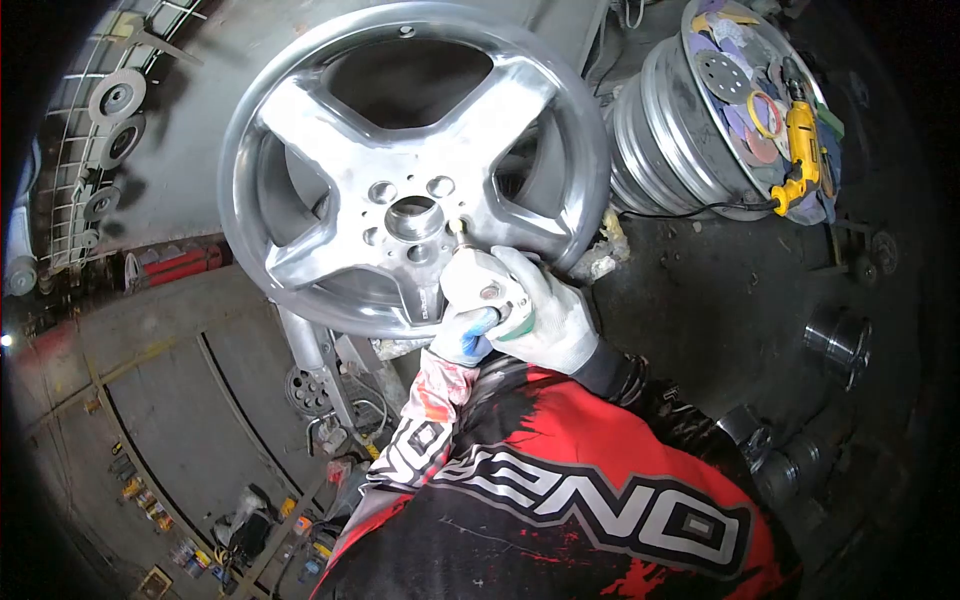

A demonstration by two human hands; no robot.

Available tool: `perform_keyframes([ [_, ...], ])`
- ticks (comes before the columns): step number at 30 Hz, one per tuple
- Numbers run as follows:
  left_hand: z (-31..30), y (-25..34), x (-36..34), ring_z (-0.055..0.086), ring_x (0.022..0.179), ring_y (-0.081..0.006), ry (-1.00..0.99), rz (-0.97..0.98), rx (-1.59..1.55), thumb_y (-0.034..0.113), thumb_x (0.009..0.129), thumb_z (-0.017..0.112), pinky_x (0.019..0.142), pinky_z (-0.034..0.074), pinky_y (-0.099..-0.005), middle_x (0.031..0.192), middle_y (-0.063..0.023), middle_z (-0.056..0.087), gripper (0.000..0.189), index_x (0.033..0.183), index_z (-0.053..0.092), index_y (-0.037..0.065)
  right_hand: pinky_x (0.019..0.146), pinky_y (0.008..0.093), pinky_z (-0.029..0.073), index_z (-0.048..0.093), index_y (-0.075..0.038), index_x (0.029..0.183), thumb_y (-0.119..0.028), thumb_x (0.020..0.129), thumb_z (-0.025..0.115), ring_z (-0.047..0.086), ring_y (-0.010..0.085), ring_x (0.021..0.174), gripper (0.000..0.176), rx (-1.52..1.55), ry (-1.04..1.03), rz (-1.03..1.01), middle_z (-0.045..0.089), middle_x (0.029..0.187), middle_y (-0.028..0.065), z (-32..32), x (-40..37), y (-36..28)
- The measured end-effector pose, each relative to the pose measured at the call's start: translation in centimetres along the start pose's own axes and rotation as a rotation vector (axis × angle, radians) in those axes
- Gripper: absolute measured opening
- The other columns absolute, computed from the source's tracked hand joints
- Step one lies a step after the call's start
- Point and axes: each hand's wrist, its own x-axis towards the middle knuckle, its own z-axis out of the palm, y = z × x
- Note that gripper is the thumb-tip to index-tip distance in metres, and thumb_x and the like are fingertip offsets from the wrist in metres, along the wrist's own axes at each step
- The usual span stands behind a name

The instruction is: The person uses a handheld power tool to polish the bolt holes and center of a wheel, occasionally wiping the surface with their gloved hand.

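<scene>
A bare-metal, polished car wheel (pixel 385 165) faces up at the top centre, with broad spokes, a centre bore and several bolt holes. My right hand (pixel 550 315), in a white glove, is wrapped around a rotary tool (pixel 459 236) whose short shaft and small pale tip show over the hub beside a bolt hole. Most of the tool's body is hidden by the gloves. Close below, my left hand (pixel 465 338), in a white and blue glove, has its fingers closed around the tool's lower end, at the wheel's near rim.
Stacked rims (pixel 660 125) stand at right, topped with sanding discs (pixel 722 77) and a yellow power drill (pixel 803 140), its cord trailing. A rack with abrasive wheels (pixel 117 96) hangs at upper left. More rims (pixel 838 345) lie at far right; tools (pixel 245 530) lie at lower left.
</scene>
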Motion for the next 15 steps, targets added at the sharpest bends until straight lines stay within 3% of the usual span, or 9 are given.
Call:
perform_keyframes([
  [5,0.0,-1.3,-0.1,0.060,0.117,-0.0264,-0.022,-0.004,-0.254,0.008,0.081,0.069,0.101,0.051,-0.0406,0.127,-0.0127,0.059,0.066,0.141,0.042,0.005,0.083,0.0429,0.057,0.043,-0.008,0.142,-0.025,0.068,0.086,0.066,0.0379,0.105,0.087,-0.097,-0.057,0.085,0.063,0.118,0.0205,-0.1,-0.4,-1.0],
  [8,0.0,-0.9,-0.8,0.061,0.116,-0.0268,-0.020,-0.012,-0.299,0.007,0.080,0.069,0.100,0.051,-0.0406,0.127,-0.0128,0.059,0.066,0.141,0.042,0.004,0.083,0.0432,0.057,0.043,-0.009,0.142,-0.025,0.067,0.086,0.066,0.0375,0.105,0.089,-0.034,-0.071,0.017,0.062,0.119,0.0206,-0.2,-0.1,-0.8],
  [15,0.7,-1.1,0.4,0.062,0.113,-0.0266,-0.004,-0.007,-0.173,0.008,0.081,0.068,0.099,0.051,-0.0402,0.125,-0.0129,0.060,0.063,0.140,0.044,0.004,0.085,0.0427,0.057,0.043,-0.008,0.142,-0.027,0.066,0.087,0.066,0.0370,0.106,0.089,-0.124,-0.024,0.002,0.062,0.122,0.0205,-0.3,-0.5,0.0],
])
